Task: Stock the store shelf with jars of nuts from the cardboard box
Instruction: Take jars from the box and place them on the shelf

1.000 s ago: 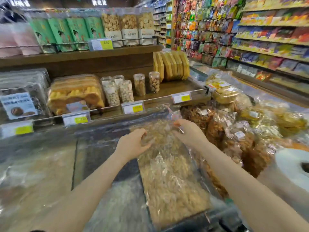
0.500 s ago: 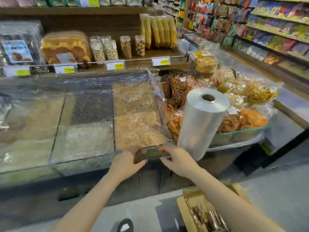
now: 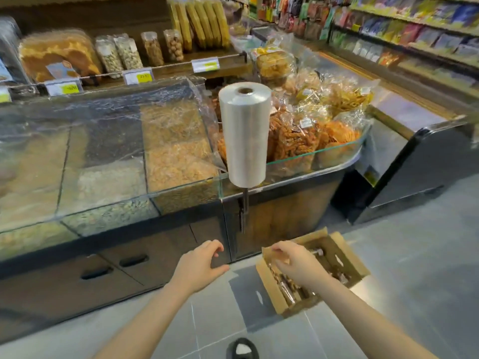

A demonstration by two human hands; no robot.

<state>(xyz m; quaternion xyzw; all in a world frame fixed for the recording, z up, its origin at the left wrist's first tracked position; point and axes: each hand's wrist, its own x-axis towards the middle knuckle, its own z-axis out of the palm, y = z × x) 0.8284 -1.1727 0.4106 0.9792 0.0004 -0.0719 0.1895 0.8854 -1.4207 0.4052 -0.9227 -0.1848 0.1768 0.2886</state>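
Note:
An open cardboard box [image 3: 347, 265] sits on the grey floor beside the counter, with several clear jars of nuts [image 3: 287, 288] lying inside. My right hand [image 3: 298, 265] hovers over the box's left half, fingers loosely bent, holding nothing. My left hand [image 3: 198, 265] hangs in the air left of the box, in front of the counter's dark cabinet, thumb and fingers loosely curved and empty. On the wooden shelf [image 3: 166, 71] at the back stand a few jars of nuts [image 3: 153, 47] behind yellow price tags.
A glass-topped counter [image 3: 108, 161] of bulk snacks covered with plastic film lies between me and the shelf. An upright roll of plastic bags [image 3: 245, 133] stands on a post at the counter's edge. Bagged snacks [image 3: 311, 120] pile to the right. My shoe [image 3: 242, 348] shows below.
My view has dropped from the shelf to the floor. Both hands left the counter's plastic film and front edge and came down; the right one now hangs over the box.

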